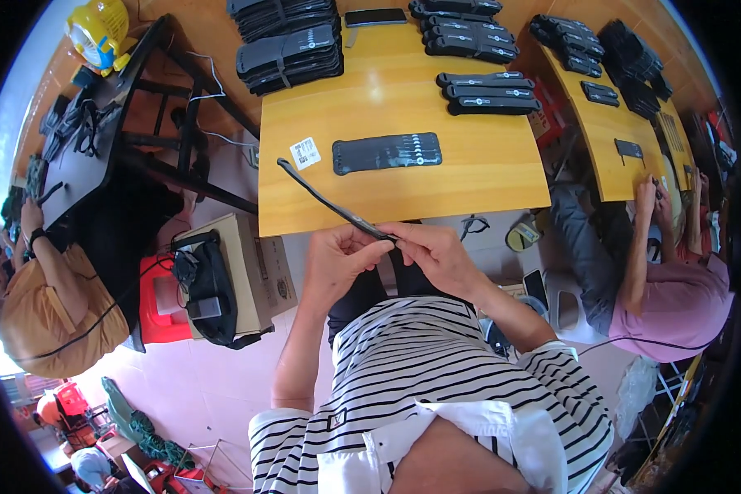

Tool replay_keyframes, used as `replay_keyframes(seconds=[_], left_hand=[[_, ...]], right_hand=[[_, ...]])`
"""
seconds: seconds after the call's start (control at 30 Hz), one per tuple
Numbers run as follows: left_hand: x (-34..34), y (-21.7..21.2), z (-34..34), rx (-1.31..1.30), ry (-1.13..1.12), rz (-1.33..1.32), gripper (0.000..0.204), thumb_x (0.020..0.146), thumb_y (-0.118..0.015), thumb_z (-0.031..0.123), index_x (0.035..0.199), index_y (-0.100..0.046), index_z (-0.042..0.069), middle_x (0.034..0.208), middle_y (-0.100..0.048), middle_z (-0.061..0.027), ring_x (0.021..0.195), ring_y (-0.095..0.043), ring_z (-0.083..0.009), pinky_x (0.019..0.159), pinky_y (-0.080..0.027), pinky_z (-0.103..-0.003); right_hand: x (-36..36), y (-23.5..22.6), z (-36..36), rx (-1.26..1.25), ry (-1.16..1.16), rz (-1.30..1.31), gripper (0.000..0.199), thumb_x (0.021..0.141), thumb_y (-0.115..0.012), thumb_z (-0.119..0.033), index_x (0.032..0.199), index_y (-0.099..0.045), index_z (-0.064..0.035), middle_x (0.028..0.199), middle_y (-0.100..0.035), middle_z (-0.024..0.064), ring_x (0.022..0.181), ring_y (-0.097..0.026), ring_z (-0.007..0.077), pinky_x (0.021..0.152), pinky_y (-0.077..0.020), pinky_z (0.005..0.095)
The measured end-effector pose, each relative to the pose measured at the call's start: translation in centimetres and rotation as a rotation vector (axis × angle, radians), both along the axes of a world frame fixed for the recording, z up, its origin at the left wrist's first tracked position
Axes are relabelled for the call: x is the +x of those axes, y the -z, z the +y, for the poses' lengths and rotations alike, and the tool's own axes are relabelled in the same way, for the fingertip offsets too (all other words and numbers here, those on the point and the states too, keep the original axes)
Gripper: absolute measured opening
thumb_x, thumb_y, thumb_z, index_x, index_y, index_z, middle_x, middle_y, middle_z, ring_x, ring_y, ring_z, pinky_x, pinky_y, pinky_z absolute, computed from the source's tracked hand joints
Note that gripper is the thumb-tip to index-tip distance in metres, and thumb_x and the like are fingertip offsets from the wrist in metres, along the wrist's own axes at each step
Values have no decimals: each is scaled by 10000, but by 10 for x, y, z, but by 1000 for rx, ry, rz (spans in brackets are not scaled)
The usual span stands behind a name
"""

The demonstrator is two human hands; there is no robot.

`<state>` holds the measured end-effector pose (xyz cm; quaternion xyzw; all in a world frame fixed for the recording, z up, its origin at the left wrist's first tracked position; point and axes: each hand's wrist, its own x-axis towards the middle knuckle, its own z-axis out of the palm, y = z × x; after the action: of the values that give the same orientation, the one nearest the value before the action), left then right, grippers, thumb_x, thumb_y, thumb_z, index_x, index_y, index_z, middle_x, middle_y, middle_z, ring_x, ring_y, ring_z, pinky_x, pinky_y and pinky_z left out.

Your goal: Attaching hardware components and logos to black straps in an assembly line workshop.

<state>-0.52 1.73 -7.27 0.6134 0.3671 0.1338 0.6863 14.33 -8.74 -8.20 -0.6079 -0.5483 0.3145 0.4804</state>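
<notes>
Nearest the camera, a black-and-white striped shirt point(453, 354) is seen, worn by the person. Just beyond it, a slim black strap point(325, 199) is gripped by both hands at its near end. It is pinched between the thumb and fingers of the left hand point(337, 259), and its tip is pinched by the fingertips of the right hand point(435, 249). The two hands are held close together in front of the table's near edge; the strap's free length is slanted up to the left, over the yellow table point(486, 169). Whether the table is touched by it cannot be told.

On the tabletop, a white label point(305, 153) is placed near the strap's free end. Just right of the label, a flat black piece point(380, 155) with pale markings is laid. Farther back, three black pieces point(490, 94) are set in a group at the right; behind them, banded bundles point(469, 39) are piled. At the far left, a taller black stack point(290, 59) is seen, and between the piles a dark flat slab point(376, 16) is laid.
</notes>
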Motion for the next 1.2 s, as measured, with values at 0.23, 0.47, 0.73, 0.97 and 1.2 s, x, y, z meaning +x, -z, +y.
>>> replay_keyframes(seconds=[0.23, 0.47, 0.73, 0.97, 1.2], left_hand=[[0, 1, -10, 155, -84, -26, 166, 809, -626, 125, 830, -620, -40, 649, -621, -59, 587, -580, -91, 551, -477, -225], [-1, 2, -11, 130, -51, -48, 147, 820, -592, 102, 779, -590, -39, 621, -612, -65, 597, -588, -99, 567, -472, -232], [1, -3, -20, 375, -102, -18, 200, 822, -579, 112, 681, -557, -29, 550, -566, -72, 509, -535, -100, 491, -410, -231], [-2, -3, -15, 405, -54, -191, 217, 812, -570, 102, 645, -503, -18, 503, -465, -52, 460, -456, -84, 445, -343, -233], [0, 5, -16, -40, -126, -386, 227, 806, -571, 117, 633, -484, -2, 498, -435, -46, 449, -428, -77, 427, -312, -253]], right_hand=[[4, -6, 8, -128, -88, 129, 302, 832, -472, 10, 1096, -607, -45, 577, -485, 39, 514, -464, 110, 485, -381, 251], [10, 4, 8, -150, -148, 352, 359, 819, -475, 46, 1133, -606, -69, 570, -415, -31, 528, -372, 56, 490, -316, 199], [10, 1, 8, -149, -161, 403, 333, 859, -464, 16, 1151, -596, -77, 572, -415, -45, 539, -372, 47, 491, -306, 180], [20, -11, 2, -426, -218, 943, 278, 890, -481, -45, 1150, -579, -36, 568, -410, -27, 458, -343, 32, 387, -245, 176], [15, -7, -3, -445, -255, 1277, 256, 885, -501, -61, 1129, -566, -18, 571, -389, -20, 434, -313, 27, 367, -210, 163]])
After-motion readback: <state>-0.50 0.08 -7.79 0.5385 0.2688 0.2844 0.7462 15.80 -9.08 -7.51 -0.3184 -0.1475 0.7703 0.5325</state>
